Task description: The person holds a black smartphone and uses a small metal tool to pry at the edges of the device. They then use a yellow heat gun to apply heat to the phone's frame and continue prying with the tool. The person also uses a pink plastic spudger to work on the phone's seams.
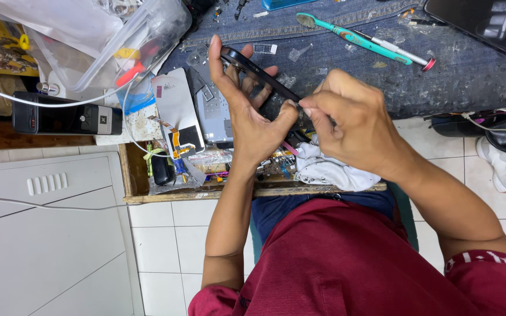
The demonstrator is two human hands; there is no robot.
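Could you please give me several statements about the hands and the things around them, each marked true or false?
1. The left hand holds a dark phone on edge. True.
2. The right hand is pinched at the lower edge of the phone. True.
3. The teal toothbrush is gripped in the right hand. False: it lies untouched on the denim cloth.
4. A white rag lies beneath the hands. True.
5. The clear plastic tub sits to the right of the hands. False: it is at the upper left.
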